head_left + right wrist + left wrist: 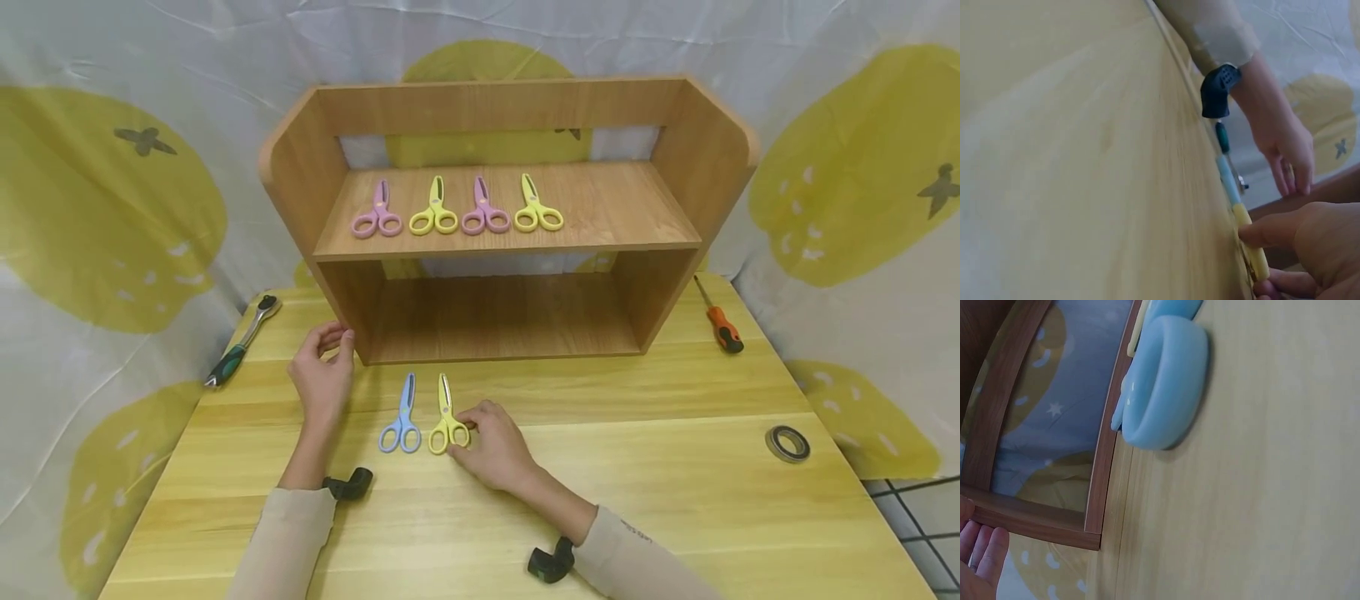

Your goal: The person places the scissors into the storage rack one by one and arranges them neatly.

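1. The right hand pinches yellow scissors between thumb and finger on the table, shelf at one o'clock, squaring them with the blue pair at nine, I'd guess.
2. The left hand bends its fingers by the shelf (grip or touch, I can't tell), maybe steadying it.
3. Two pink pairs, three yellow, one blue.

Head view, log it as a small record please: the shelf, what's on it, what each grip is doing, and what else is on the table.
Shelf: wooden, two levels
Upper level: four scissors, left to right pink, yellow, pink, yellow; blades toward the back
Left grip: holds the shelf's left side panel
Right grip: pinches the near yellow scissors by the handle
Table, front: blue scissors
Table, left: ratchet wrench
Table, right: screwdriver; ring nearer the person
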Demonstrator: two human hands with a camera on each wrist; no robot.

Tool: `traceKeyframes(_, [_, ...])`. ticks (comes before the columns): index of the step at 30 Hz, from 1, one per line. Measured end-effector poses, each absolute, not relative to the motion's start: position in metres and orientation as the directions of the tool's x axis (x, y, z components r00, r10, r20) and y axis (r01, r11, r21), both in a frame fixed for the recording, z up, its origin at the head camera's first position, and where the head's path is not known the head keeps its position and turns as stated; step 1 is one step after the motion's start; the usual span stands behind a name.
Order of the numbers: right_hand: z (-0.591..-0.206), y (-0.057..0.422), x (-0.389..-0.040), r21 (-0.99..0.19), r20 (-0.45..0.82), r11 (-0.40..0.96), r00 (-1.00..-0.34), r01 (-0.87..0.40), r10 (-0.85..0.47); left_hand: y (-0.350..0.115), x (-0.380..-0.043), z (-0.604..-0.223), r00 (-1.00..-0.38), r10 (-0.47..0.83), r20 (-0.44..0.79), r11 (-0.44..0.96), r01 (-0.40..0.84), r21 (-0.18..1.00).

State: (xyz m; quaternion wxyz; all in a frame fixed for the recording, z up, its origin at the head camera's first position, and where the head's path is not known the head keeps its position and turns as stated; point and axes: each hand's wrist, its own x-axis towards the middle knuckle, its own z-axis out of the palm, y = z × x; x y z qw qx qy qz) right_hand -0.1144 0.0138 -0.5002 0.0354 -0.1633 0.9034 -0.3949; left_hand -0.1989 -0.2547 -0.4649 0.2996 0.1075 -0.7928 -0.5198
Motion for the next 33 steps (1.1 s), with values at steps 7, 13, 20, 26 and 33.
traceKeyframes(7, [-0.491, 0.022, -0.122, -0.799, 0.030, 0.557, -0.940, -0.227, -0.340, -0.255, -0.200, -0.464, -0.791, -0.491, 0.365, 0.437, 0.139, 0.889])
traceKeyframes(13, [-0.493, 0.033, -0.127, -0.871, 0.010, 0.454, -0.930, -0.188, -0.366, -0.254, -0.199, -0.463, -0.794, -0.484, 0.369, 0.448, 0.138, 0.883])
traceKeyframes(20, [-0.492, 0.044, -0.124, -0.896, 0.028, 0.409, -0.942, -0.172, -0.335, -0.254, -0.198, -0.466, -0.800, -0.477, 0.363, 0.435, 0.143, 0.889])
traceKeyframes(26, [-0.474, 0.053, -0.120, -0.907, 0.067, 0.380, -0.953, -0.181, -0.294, -0.255, -0.199, -0.467, -0.799, -0.476, 0.368, 0.439, 0.146, 0.886])
traceKeyframes(33, [-0.443, 0.067, -0.115, -0.911, 0.110, 0.363, -0.965, -0.194, -0.239, -0.255, -0.197, -0.466, -0.803, -0.466, 0.372, 0.437, 0.157, 0.886])
